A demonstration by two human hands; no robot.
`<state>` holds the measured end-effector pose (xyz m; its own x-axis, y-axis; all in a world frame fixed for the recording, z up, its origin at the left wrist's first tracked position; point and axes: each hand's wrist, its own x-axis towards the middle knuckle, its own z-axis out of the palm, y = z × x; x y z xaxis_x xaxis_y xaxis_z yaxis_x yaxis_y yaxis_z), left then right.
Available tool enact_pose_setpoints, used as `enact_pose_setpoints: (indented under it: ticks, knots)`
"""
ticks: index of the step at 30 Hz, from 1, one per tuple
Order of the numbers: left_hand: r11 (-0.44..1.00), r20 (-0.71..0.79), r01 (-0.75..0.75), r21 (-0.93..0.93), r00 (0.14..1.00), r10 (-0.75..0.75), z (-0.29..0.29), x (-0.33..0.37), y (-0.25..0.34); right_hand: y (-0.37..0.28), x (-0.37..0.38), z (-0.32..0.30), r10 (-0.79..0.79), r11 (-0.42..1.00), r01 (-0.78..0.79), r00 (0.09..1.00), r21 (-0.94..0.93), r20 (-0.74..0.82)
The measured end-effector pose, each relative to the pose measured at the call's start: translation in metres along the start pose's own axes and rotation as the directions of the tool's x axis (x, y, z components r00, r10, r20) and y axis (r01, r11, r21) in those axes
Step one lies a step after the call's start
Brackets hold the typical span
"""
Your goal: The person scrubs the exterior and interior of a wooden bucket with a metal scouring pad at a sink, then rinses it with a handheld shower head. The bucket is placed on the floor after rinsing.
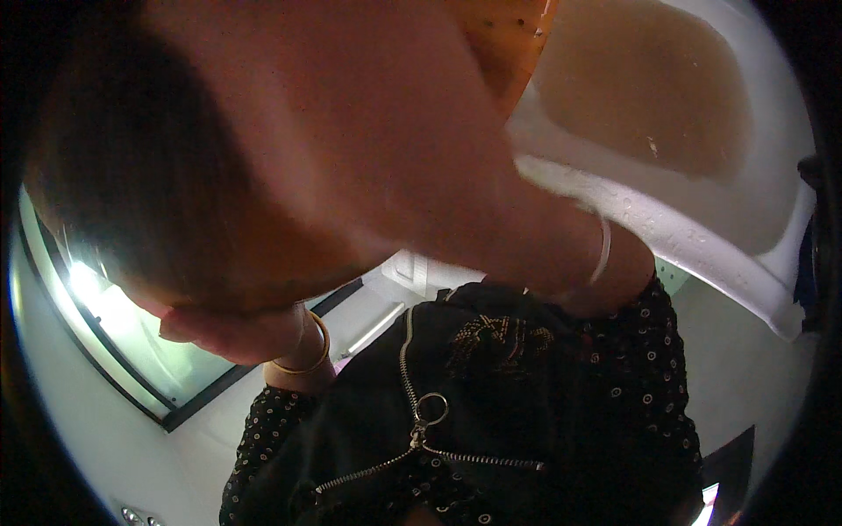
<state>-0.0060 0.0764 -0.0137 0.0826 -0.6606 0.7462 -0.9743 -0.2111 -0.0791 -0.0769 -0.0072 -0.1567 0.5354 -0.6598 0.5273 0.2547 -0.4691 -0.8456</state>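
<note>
Holding brown liquid (645, 83), a white tub (671, 219) flanks something orange (506, 44); I can't tell left grip (232, 337) or right grip (351, 123).

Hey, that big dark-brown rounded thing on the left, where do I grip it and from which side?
Probably cup the dark-brown rounded thing along its lower edge in view, coming from below: it curves broadly there, and the left hand lies at that edge. The right arm crowds its right side.
</note>
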Motion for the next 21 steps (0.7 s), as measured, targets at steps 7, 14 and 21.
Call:
enact_pose_setpoints:
  ticks: [7, 14, 21]
  knots:
    - [0.999, 0.001, -0.002, -0.049, 1.0, 0.002, 0.003, -0.005, 0.001, -0.005, -0.096, 0.022, 0.192, 0.971, -0.19, 0.981, -0.144, -0.001]
    - [0.953, 0.159, 0.153, -0.26, 0.981, -0.114, -0.005, -0.003, -0.014, 0.009, -0.044, -0.078, 0.588, 0.729, -0.655, 0.748, -0.199, -0.307]
    - [-0.139, 0.481, 0.462, -0.876, 0.859, -0.173, 0.016, -0.007, 0.026, -0.104, -0.03, -0.074, -0.434, 0.901, 0.38, 0.808, -0.21, -0.399]
